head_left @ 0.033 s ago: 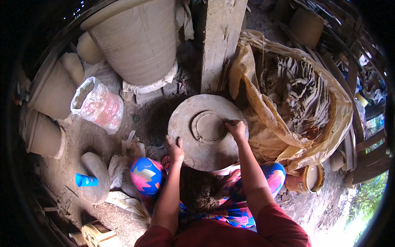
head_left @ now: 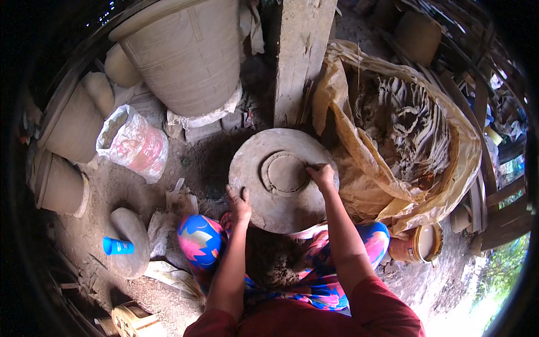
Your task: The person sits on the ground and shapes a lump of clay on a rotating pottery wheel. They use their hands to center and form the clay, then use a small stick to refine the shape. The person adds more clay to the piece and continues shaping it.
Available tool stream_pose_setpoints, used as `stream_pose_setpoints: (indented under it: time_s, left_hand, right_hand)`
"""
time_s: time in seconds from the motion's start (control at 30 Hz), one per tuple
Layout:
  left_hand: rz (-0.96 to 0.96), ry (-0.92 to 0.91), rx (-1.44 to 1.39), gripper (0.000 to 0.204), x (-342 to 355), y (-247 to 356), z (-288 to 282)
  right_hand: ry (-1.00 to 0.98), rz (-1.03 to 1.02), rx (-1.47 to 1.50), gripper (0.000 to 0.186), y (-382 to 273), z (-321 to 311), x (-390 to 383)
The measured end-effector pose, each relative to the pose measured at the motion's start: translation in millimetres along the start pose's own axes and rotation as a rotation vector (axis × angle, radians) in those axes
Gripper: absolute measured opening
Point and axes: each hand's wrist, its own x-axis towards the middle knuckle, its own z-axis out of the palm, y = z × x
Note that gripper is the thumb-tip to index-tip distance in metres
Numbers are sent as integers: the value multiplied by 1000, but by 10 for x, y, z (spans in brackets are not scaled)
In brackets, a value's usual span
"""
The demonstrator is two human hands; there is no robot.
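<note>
Flat clay round (head_left: 285, 174) is sitting around the middle of that big pale disc (head_left: 281, 216). Left hand (head_left: 240, 205) has thumb and fingers apart at the disc's left rim; right hand (head_left: 321, 176) is pinched together by the clay's right edge, can't tell on what. Blue cup (head_left: 118, 245) is way off left.

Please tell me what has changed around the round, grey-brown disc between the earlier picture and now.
Nothing has visibly changed: no move, grasp or release shows. The left hand stays at the left rim of the round, grey-brown disc, and the right hand at the right edge of the flat, round, grey clay piece near its middle.
</note>
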Motion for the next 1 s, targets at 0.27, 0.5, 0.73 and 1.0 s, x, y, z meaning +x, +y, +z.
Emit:
stream_pose_setpoints:
  time_s: [0.27,0.5,0.73,1.0]
  left_hand:
    - [-143,-29,164,71,-239,120,-50]
    - [-149,-51,232,75,-235,460,-218]
    - [189,-504,672,81,558,966,-410]
    - [382,-992,1076,80,702,1052,-476]
  right_hand:
    - [-28,-54,208,26,36,-3,-41]
    - [-202,22,147,28,-59,-190,-56]
    - [-58,-329,118,31,116,-58,-50]
    - [-213,-298,-40,28,40,-49,-114]
